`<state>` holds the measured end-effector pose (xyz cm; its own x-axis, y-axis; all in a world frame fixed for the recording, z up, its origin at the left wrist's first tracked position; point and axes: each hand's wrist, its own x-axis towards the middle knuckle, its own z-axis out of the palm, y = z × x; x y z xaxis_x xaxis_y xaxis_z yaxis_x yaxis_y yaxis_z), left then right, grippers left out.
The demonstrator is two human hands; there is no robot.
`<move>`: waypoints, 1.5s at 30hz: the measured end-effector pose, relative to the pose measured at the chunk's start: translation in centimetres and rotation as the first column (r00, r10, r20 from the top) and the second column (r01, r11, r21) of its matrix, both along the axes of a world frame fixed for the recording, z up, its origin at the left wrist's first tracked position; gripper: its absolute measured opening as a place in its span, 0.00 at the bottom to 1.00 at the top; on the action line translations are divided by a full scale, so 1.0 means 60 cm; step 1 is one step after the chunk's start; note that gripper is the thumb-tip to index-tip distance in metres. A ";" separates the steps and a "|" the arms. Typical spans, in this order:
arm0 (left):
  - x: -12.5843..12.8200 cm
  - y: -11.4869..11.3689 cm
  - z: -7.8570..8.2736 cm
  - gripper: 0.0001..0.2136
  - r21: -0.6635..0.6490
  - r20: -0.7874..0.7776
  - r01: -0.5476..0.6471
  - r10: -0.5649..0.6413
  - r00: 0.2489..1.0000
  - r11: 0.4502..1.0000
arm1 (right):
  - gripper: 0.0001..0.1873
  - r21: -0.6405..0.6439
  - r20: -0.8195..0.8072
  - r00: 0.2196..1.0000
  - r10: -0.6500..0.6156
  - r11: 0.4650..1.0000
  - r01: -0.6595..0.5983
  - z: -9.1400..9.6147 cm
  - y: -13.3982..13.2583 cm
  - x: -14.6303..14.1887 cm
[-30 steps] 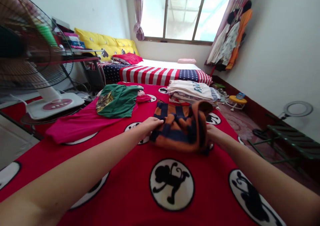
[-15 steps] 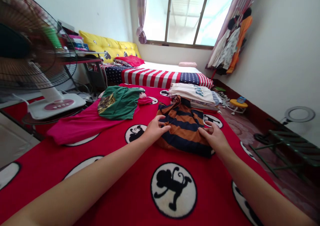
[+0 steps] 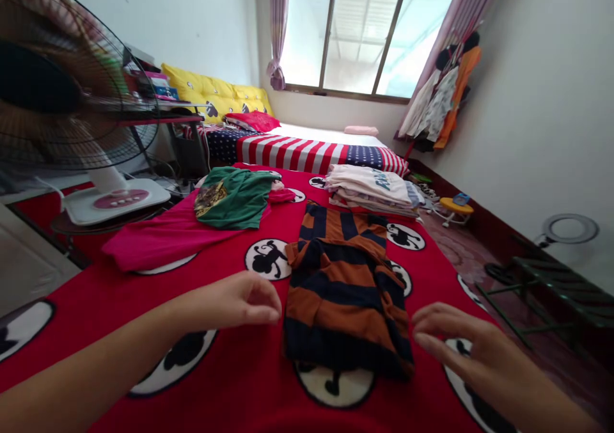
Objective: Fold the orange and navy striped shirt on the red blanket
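A brown and navy striped shirt (image 3: 343,299) lies in front of me, flattened into a long folded shape with a few creases. To its left hovers my left hand (image 3: 242,302), fingers loosely curved, apart from the cloth and holding nothing. My right hand (image 3: 451,337) is off the shirt's right edge, its fingers apart and empty. Beyond the shirt stands a stack of folded clothes (image 3: 371,190) with a white shirt on top. A green shirt (image 3: 235,199) lies crumpled over a bright pink garment (image 3: 167,238) at the left.
Everything lies on a red blanket (image 3: 230,369) with monkey prints. An electric fan (image 3: 119,196) stands at the left. A bed with a striped cover (image 3: 292,151) is at the back. On the right are a green rack-like stool (image 3: 556,286), a ring light (image 3: 570,228) and a small yellow stool (image 3: 455,208).
The striped shirt has been drawn toward me and now lies longer and flatter. Both hands have let go of it and moved nearer to me, out to its sides.
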<state>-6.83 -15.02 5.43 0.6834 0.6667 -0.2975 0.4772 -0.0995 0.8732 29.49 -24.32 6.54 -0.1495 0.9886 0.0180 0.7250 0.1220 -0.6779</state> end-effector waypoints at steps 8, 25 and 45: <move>0.080 0.131 -0.024 0.34 0.510 -0.165 -0.156 0.273 0.948 0.846 | 0.14 0.230 -0.051 0.999 0.010 0.973 0.002 0.012 0.201 -0.114; 0.159 0.149 -0.006 0.15 0.426 0.525 -0.509 0.253 0.812 0.748 | 0.11 0.272 -0.273 0.959 0.082 0.962 -0.005 -0.037 0.270 -0.153; 0.182 0.119 -0.010 0.36 -0.224 0.575 -0.544 0.560 0.596 0.808 | 0.12 0.043 -0.566 0.823 -0.053 0.995 0.094 0.072 0.218 -0.117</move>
